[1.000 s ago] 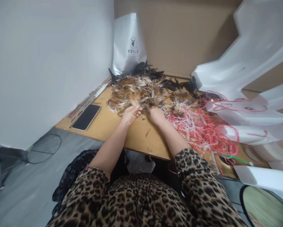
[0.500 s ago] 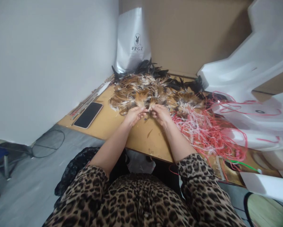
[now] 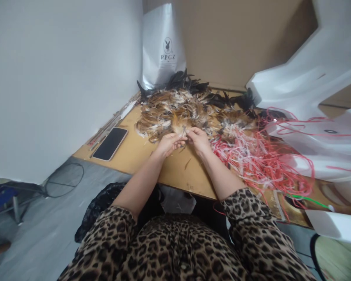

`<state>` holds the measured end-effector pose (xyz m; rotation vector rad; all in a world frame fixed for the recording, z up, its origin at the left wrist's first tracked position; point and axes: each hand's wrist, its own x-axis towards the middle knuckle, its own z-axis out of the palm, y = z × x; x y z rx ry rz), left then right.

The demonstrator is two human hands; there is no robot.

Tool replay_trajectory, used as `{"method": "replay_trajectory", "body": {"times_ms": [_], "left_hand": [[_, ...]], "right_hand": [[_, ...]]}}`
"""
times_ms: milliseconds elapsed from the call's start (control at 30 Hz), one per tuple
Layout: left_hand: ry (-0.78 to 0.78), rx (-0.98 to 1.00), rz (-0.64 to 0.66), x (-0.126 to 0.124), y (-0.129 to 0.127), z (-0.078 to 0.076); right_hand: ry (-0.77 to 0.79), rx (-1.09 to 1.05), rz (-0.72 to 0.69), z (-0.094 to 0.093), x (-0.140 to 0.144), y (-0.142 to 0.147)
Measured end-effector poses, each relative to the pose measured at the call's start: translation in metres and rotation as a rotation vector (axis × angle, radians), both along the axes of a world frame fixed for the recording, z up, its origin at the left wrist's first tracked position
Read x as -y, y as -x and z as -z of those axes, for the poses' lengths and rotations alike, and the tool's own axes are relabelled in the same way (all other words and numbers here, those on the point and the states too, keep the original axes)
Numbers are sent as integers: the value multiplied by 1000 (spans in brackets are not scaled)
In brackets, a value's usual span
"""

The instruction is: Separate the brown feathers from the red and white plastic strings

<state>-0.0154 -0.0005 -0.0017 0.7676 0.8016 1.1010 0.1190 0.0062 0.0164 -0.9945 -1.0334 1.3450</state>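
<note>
Seated at the tabletop (image 3: 140, 156), leopard-print sleeves at 6 o'clock, both forearms reaching toward 12.

Left hand (image 3: 167, 143): fingers curled narrow, thumb and forefinger pinched on a small tuft of brown feathers (image 3: 179, 127) at the near edge of the heap. Right hand (image 3: 199, 139): likewise pinched, fingertips meeting the left's on the same tuft. The two hands touch, so the tuft is gripped from both sides at its quill end, which probably keeps the feathers aligned; the exact finger contact is too small to make out.

The tuft sits at the near edge of the feather pile (image 3: 189, 111), centre of the tabletop, directly beyond the hands at 12 o'clock. The pile is brown and white in the middle and black along its far rim. It lies within arm's reach, so tufts can be drawn straight off its front.

At 3 o'clock of the hands: a tangle of red and pink strips (image 3: 260, 160), touching the pile's right flank, handy to the right hand.

At 9 o'clock: a dark phone (image 3: 110, 143) lying flat, apart from the feathers, with thin rods (image 3: 111, 123) just beyond it along the wall.

Far, at 12 o'clock: a white bag (image 3: 163, 43) upright against a brown board. At 2 o'clock: white foam pieces (image 3: 307, 78), stacked off the working area.
</note>
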Motion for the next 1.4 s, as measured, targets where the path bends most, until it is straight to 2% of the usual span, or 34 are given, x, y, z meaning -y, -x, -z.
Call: {"method": "replay_trajectory", "body": {"times_ms": [167, 633, 733, 867, 967, 1067, 1200, 1300, 1400], "left_hand": [[-9, -28, 10, 1, -1, 0], [8, 56, 116, 0, -1, 5], [-26, -14, 68, 1, -2, 3], [-143, -188, -70, 1, -4, 0], [-222, -294, -102, 0, -5, 1], [-255, -333, -76, 0, -5, 3], [-242, -276, 9, 2, -4, 0], [-223, -221, 63, 5, -3, -4], [-223, -216, 61, 7, -4, -7]], "right_hand": [[-9, 29, 35, -1, 3, 3], [-95, -22, 13, 8, 0, 5], [-93, 8, 35, 8, 0, 4], [-74, 43, -7, 5, 0, 0], [-128, 104, -31, 1, 0, -3], [-186, 164, -15, -2, 1, -5], [-207, 155, -10, -1, 1, -6], [-219, 127, -41, 2, 0, -7], [-227, 112, -96, 3, -1, -10]]}}
